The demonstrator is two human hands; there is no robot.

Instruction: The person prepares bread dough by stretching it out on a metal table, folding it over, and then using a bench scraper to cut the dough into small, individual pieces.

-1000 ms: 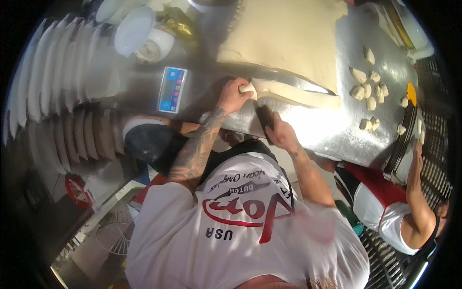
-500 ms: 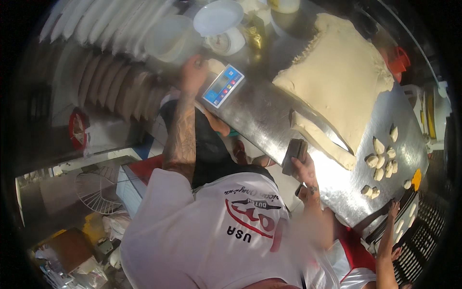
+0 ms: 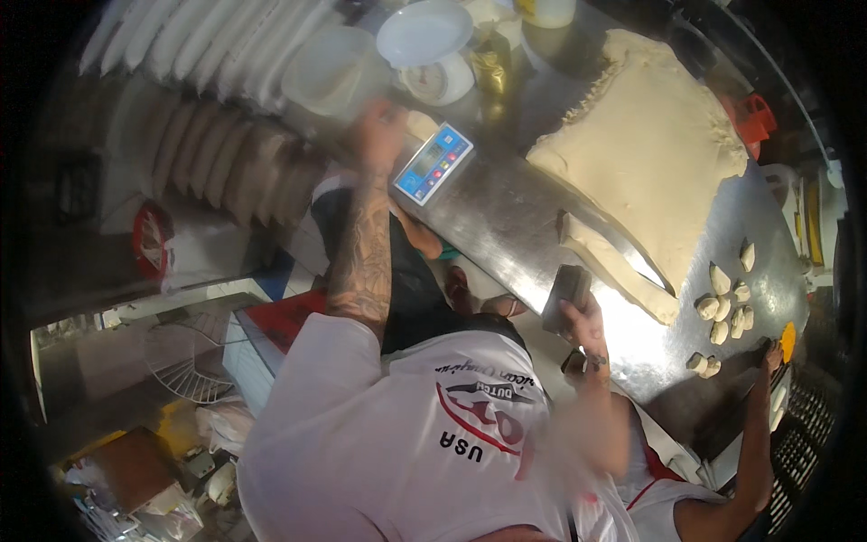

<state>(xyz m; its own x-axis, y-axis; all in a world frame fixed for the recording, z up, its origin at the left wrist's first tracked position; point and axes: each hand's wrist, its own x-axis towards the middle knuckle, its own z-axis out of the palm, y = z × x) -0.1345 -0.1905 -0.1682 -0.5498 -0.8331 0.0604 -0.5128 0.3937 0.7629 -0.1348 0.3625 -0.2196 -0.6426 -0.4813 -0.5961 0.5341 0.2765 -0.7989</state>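
My left hand (image 3: pixel 379 131), smeared by motion, is beside a pale piece of dough (image 3: pixel 421 125) on a digital scale (image 3: pixel 434 163) with a blue panel. Its fingers are too blurred to read. My right hand (image 3: pixel 585 323) is closed around a dark, flat-bladed dough scraper (image 3: pixel 567 294) at the near edge of the metal table. Just beyond it lies a cut strip of dough (image 3: pixel 619 266), partly separated from a large, thick dough slab (image 3: pixel 646 144).
Several small dough pieces (image 3: pixel 721 307) lie on the right of the metal table (image 3: pixel 515 226). A co-worker's hand (image 3: pixel 772 355) reaches toward a yellow-orange scraper (image 3: pixel 788 341). A dial scale (image 3: pixel 437 81) with a white bowl (image 3: pixel 424 32) and a translucent tub (image 3: pixel 330 72) stand at the back.
The whole view has shifted slightly, moving most things rightward. My left hand stays near the scale, now more blurred. The co-worker's hand has moved up toward the yellow-orange scraper.
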